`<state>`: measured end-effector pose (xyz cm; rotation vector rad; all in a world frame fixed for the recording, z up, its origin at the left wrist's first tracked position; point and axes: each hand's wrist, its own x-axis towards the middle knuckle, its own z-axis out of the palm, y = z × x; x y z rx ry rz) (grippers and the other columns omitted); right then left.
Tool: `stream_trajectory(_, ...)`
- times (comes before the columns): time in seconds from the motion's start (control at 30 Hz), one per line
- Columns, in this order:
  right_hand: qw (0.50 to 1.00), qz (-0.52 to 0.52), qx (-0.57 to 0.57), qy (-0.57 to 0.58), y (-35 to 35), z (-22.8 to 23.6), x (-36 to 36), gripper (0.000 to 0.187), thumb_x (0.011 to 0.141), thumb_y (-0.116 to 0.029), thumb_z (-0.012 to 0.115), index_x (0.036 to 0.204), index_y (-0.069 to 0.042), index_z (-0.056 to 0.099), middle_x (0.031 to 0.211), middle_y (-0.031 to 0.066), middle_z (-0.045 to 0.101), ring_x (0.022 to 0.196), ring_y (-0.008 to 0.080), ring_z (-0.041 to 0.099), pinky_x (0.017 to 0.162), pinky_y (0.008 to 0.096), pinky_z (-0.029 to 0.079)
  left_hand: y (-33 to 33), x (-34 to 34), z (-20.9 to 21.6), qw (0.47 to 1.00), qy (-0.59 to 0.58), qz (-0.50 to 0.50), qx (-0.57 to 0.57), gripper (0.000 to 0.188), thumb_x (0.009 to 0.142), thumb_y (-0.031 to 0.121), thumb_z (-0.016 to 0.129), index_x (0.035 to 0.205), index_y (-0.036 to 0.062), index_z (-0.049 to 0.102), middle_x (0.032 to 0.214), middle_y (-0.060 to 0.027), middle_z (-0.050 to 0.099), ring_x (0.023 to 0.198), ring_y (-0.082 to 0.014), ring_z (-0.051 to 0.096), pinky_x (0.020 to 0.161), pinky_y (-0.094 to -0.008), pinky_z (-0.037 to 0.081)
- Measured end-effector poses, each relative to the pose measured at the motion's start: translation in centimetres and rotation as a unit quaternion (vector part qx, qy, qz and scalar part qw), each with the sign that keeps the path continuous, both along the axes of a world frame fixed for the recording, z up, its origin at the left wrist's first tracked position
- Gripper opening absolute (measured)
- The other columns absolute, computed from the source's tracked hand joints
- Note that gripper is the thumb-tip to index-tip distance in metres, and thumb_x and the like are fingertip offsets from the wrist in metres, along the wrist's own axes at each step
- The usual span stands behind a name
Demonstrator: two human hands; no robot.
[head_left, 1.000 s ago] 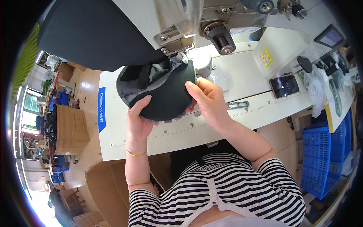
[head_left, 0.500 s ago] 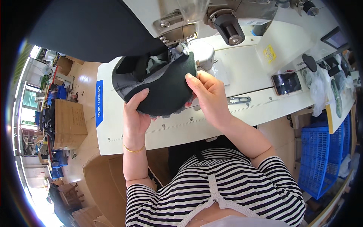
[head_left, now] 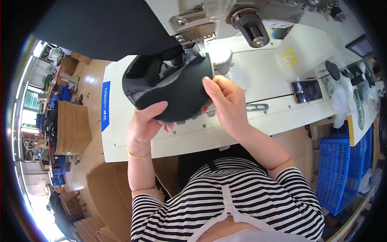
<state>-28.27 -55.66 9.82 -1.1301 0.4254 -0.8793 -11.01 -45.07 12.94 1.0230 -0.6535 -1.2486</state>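
Note:
A black, cap-shaped piece of fabric [head_left: 183,90] with a dark grey band and a hollow inside lies under the head of a sewing machine [head_left: 195,34]. Its upper right edge meets the small metal post below the needle area. My left hand [head_left: 146,123] grips the near left edge, thumb on top and fingers beneath. At the right edge, my right hand [head_left: 229,104] pinches the fabric between its thumb and bent fingers. The fingertips under the cloth are mostly hidden.
A white machine table [head_left: 177,141] with a ruler scale spans the front. On its right lie a slotted metal plate [head_left: 257,107] and a phone [head_left: 306,90]. Blue crates [head_left: 334,173] stand at lower right, a cardboard box [head_left: 73,128] at left. A dark panel [head_left: 100,28] hangs at upper left.
My left hand has shifted along the near edge, its thumb now lower and farther right on the fabric. The fabric has turned slightly. My right hand keeps its pinch at the right edge.

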Motion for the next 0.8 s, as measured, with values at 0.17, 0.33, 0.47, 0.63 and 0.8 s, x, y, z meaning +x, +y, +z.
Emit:
stream_trajectory(0.17,0.997,-0.067,0.006,-0.038,2.1,0.6,0.0,0.029,0.097,-0.026,0.053,0.078,-0.003,0.05,0.064,-0.0024,0.049,0.053,0.0033,0.047,0.05,0.0197,0.043,0.0,-0.5,-0.6,1.0,0.003,-0.006,-0.03,0.019,0.085,0.004,0.056,0.1,-0.0074,0.059,0.079,-0.0178,0.066,0.053,-0.025,0.063,0.04,-0.0277,0.048)
stream_trajectory(0.33,1.0,0.006,-0.009,-0.009,0.1,-0.6,-0.5,0.027,0.098,-0.024,0.05,0.089,0.0,0.055,0.074,0.0014,0.056,0.063,0.0067,0.054,0.06,0.0225,0.049,-0.7,-1.1,-0.2,0.998,-0.033,0.041,-0.031,0.021,0.086,0.005,0.055,0.103,-0.0069,0.059,0.083,-0.0171,0.066,0.055,-0.0238,0.064,0.042,-0.0279,0.049)
stream_trajectory(0.47,0.999,0.026,-0.013,-0.033,-0.4,0.8,-0.4,0.029,0.099,-0.024,0.047,0.093,0.002,0.057,0.081,0.0053,0.062,0.07,0.0104,0.06,0.065,0.026,0.053,-1.1,-1.5,0.1,0.998,-0.031,0.043,-0.042,0.022,0.087,0.006,0.055,0.105,-0.006,0.059,0.083,-0.0162,0.067,0.056,-0.0226,0.063,0.043,-0.027,0.049)
stream_trajectory(0.63,0.999,0.023,-0.005,-0.049,-1.3,0.4,0.2,0.03,0.099,-0.024,0.047,0.09,0.001,0.058,0.08,0.006,0.063,0.069,0.0111,0.061,0.062,0.0262,0.054,-2.0,-1.8,0.1,0.994,-0.06,0.06,-0.065,0.024,0.089,0.008,0.055,0.107,-0.0063,0.058,0.087,-0.016,0.067,0.056,-0.0204,0.064,0.044,-0.0257,0.051)
stream_trajectory(0.8,0.999,0.012,-0.004,-0.042,-1.4,0.8,0.2,0.029,0.099,-0.023,0.047,0.089,0.001,0.059,0.078,0.0066,0.063,0.066,0.0125,0.062,0.061,0.0259,0.054,-2.6,-2.5,0.4,0.99,-0.09,0.084,-0.062,0.021,0.089,0.009,0.055,0.104,-0.0051,0.059,0.084,-0.0144,0.067,0.058,-0.0206,0.062,0.047,-0.027,0.049)
